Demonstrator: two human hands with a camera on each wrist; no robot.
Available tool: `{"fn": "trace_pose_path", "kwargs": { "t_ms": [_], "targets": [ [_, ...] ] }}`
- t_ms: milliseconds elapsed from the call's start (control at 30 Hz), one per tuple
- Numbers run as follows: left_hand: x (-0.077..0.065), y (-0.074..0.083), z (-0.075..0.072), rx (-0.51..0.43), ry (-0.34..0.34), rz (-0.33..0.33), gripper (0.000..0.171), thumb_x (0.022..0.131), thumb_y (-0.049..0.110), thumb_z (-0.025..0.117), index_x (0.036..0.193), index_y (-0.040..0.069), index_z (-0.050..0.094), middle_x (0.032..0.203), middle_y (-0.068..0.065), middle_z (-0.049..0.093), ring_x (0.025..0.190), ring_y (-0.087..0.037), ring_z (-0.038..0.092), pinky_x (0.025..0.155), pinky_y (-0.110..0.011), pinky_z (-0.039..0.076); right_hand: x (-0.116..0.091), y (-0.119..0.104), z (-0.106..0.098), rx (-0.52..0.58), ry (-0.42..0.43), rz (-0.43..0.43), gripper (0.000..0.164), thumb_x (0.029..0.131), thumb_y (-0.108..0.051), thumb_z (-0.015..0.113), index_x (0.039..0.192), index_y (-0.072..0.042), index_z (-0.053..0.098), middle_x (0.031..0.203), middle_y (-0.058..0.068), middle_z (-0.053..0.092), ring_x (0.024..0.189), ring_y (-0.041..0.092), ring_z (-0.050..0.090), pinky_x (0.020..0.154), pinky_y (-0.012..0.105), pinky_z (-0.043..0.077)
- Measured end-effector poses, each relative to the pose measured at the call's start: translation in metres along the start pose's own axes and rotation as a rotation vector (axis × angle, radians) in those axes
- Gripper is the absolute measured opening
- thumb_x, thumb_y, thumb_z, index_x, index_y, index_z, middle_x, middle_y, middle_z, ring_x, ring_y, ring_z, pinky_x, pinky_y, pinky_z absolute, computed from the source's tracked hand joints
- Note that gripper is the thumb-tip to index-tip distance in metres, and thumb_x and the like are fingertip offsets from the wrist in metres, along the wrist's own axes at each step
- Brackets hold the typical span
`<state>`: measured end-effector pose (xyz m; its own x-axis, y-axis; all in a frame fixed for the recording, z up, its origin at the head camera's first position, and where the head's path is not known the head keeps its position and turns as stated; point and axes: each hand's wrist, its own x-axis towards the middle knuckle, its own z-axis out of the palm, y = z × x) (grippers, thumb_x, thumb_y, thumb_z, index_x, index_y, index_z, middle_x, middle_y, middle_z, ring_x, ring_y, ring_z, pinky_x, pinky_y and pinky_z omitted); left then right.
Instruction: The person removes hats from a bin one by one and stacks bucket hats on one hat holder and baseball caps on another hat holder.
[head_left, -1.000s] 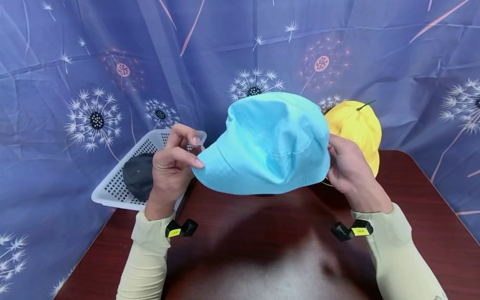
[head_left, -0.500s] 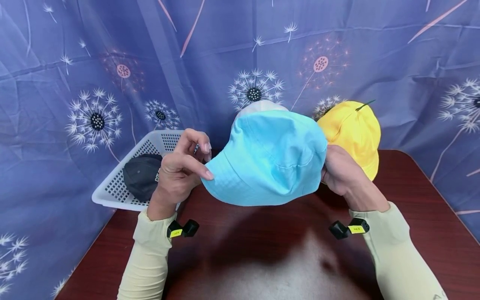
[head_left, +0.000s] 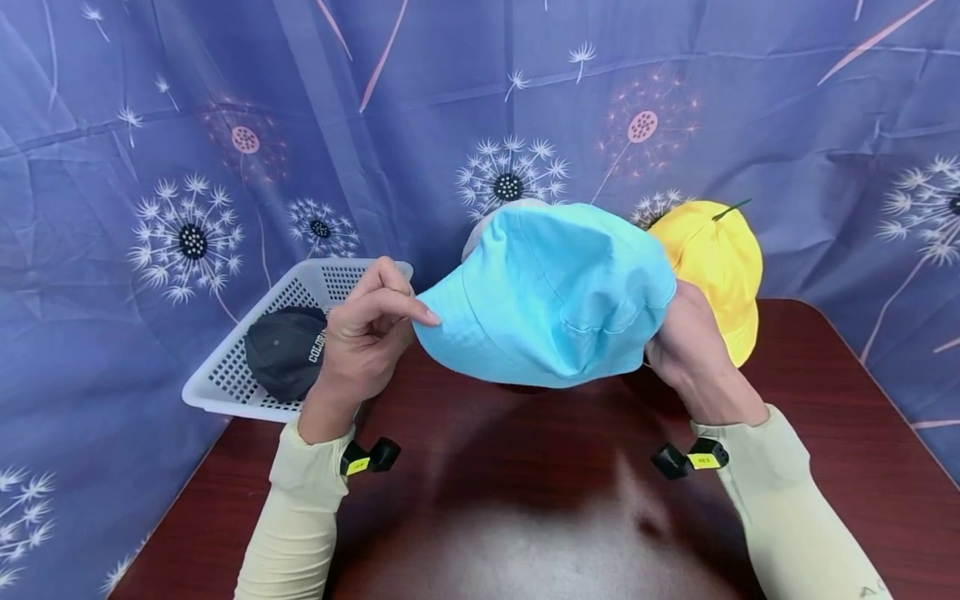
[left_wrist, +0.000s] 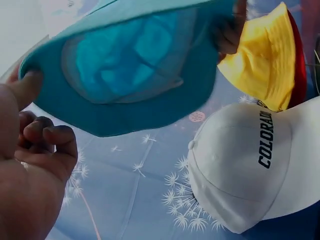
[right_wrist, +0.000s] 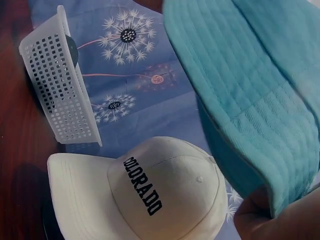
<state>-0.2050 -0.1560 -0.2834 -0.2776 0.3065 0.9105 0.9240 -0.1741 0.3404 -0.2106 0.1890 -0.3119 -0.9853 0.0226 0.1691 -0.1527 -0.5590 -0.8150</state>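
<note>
A light blue bucket hat (head_left: 555,292) is held up over the table between both hands, crown upward. My left hand (head_left: 367,342) pinches its brim at the left end, thumb under the edge in the left wrist view. At the opposite end my right hand (head_left: 690,350) grips the brim, its fingers partly hidden by the fabric. The hat's hollow inside and inner band show in the left wrist view. Behind it stands a white cap (right_wrist: 165,185) lettered COLORADO, mostly covered by the blue hat in the head view.
At the left a white perforated basket (head_left: 213,379) contains a dark grey cap (head_left: 281,354). A yellow bucket hat (head_left: 712,258) with a green stem stands behind my right hand. The dark red table (head_left: 495,500) meets a blue dandelion-print curtain (head_left: 420,108) at the back.
The blue hat has dipped and then risen slightly, shifting a little right overall. My left hand has moved right with the brim, uncovering more of the dark grey cap.
</note>
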Motion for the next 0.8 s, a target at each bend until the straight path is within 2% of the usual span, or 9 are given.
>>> {"fn": "trace_pose_path", "kwargs": {
  "t_ms": [100, 167, 233, 333, 433, 500, 667, 733, 800],
  "targets": [
    [0.0, -0.002, 0.002, 0.067, -0.014, -0.013, 0.014, 0.109, 0.014, 0.059, 0.106, 0.003, 0.068, 0.079, -0.005, 0.035, 0.072, -0.016, 0.031, 0.067, -0.029, 0.029, 0.0, 0.0, 0.003, 0.009, 0.015, -0.059, 0.015, 0.105, -0.015, 0.068, 0.097, -0.004, 0.073, 0.083, 0.003, 0.064, 0.072, 0.011, 0.067, 0.063, 0.023, 0.057],
    [0.0, -0.002, 0.005, 0.051, -0.034, -0.05, 0.017, 0.111, 0.016, 0.054, 0.111, 0.001, 0.061, 0.083, -0.006, 0.04, 0.074, -0.017, 0.037, 0.068, -0.03, 0.035, 0.0, 0.001, 0.005, 0.008, 0.024, -0.097, 0.015, 0.105, -0.015, 0.069, 0.098, -0.002, 0.072, 0.083, 0.004, 0.064, 0.071, 0.013, 0.067, 0.062, 0.023, 0.057],
    [0.0, -0.002, 0.008, 0.03, -0.026, -0.091, 0.021, 0.112, 0.018, 0.052, 0.113, -0.002, 0.056, 0.093, -0.01, 0.051, 0.076, -0.019, 0.045, 0.068, -0.03, 0.042, -0.001, 0.0, 0.007, 0.005, 0.041, -0.134, 0.017, 0.103, -0.014, 0.07, 0.092, -0.001, 0.071, 0.081, 0.005, 0.062, 0.067, 0.013, 0.066, 0.06, 0.023, 0.056],
    [-0.003, 0.0, 0.012, -0.034, 0.038, -0.172, 0.02, 0.113, 0.012, 0.048, 0.115, -0.006, 0.058, 0.117, -0.016, 0.06, 0.077, -0.018, 0.057, 0.069, -0.03, 0.051, -0.003, 0.0, 0.009, -0.008, 0.062, -0.176, 0.018, 0.102, -0.014, 0.072, 0.09, -0.001, 0.069, 0.081, 0.005, 0.059, 0.066, 0.014, 0.064, 0.059, 0.022, 0.054],
    [-0.006, 0.001, 0.014, -0.142, 0.13, -0.252, 0.028, 0.108, 0.005, 0.041, 0.116, -0.003, 0.067, 0.127, -0.016, 0.059, 0.077, -0.015, 0.061, 0.068, -0.027, 0.054, -0.005, -0.001, 0.011, -0.033, 0.079, -0.189, 0.017, 0.102, -0.016, 0.073, 0.098, 0.0, 0.07, 0.087, 0.006, 0.06, 0.071, 0.015, 0.063, 0.061, 0.022, 0.055],
    [-0.008, 0.001, 0.017, -0.193, 0.202, -0.295, 0.034, 0.106, 0.006, 0.038, 0.116, 0.001, 0.071, 0.125, -0.015, 0.06, 0.072, -0.012, 0.06, 0.065, -0.025, 0.053, -0.006, -0.001, 0.011, -0.059, 0.08, -0.189, 0.02, 0.103, -0.017, 0.07, 0.108, 0.003, 0.07, 0.094, 0.008, 0.06, 0.076, 0.016, 0.062, 0.064, 0.022, 0.055],
    [-0.006, -0.007, 0.03, -0.094, 0.471, -0.336, 0.02, 0.108, 0.014, 0.051, 0.101, 0.008, 0.069, 0.098, -0.005, 0.06, 0.066, -0.01, 0.049, 0.061, -0.023, 0.043, -0.009, -0.001, 0.012, -0.151, 0.054, -0.149, 0.035, 0.109, -0.018, 0.06, 0.136, 0.005, 0.061, 0.12, 0.008, 0.064, 0.101, 0.015, 0.067, 0.085, 0.021, 0.058],
    [-0.004, -0.013, 0.036, -0.077, 0.567, -0.36, 0.01, 0.108, 0.01, 0.055, 0.102, 0.009, 0.063, 0.09, -0.001, 0.057, 0.072, -0.01, 0.049, 0.065, -0.023, 0.043, -0.01, -0.002, 0.012, -0.205, 0.025, -0.114, 0.046, 0.111, -0.019, 0.057, 0.149, 0.005, 0.052, 0.133, 0.009, 0.062, 0.115, 0.014, 0.065, 0.095, 0.02, 0.056],
    [-0.004, -0.018, 0.04, -0.107, 0.615, -0.399, 0.004, 0.108, 0.007, 0.056, 0.108, 0.009, 0.059, 0.089, -0.001, 0.057, 0.082, -0.013, 0.054, 0.074, -0.024, 0.047, -0.012, -0.001, 0.012, -0.247, -0.019, -0.08, 0.051, 0.111, -0.023, 0.056, 0.152, 0.007, 0.048, 0.136, 0.009, 0.062, 0.118, 0.013, 0.065, 0.098, 0.021, 0.055]
  ]
}}
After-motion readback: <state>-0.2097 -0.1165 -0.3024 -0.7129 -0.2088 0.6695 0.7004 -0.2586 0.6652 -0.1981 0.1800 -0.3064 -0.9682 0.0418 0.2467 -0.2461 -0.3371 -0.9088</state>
